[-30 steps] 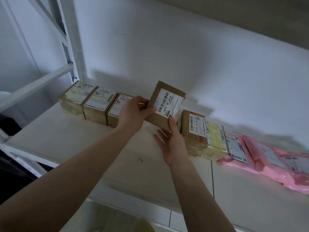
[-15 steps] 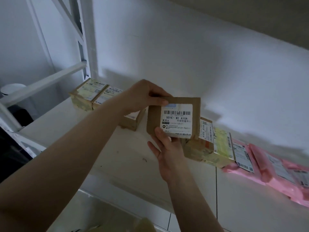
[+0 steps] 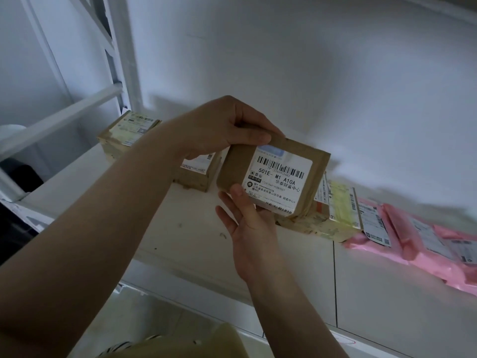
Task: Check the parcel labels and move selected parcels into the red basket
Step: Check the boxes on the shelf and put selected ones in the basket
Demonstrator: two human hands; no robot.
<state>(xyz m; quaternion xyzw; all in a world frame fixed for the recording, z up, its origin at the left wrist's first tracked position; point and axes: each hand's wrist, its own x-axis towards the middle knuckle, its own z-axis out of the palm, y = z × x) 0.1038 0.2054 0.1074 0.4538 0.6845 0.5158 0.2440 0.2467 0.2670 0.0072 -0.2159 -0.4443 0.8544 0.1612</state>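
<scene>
Gripping the brown cardboard parcel [image 3: 273, 177] by its top left corner, the left hand [image 3: 219, 130] is lifting it clear of the white shelf [image 3: 180, 241], while the right hand [image 3: 247, 223] is supporting its lower edge, thumb pressing the front. Since a second ago the parcel has been raised and turned so its white label [image 3: 280, 180], reading 501E- M1 A10A, is facing the camera. Label checking is likely under way; the red basket is not showing.

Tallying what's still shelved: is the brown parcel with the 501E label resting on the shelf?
No, the brown parcel is held clear above the shelf by the left hand and right hand.
</scene>
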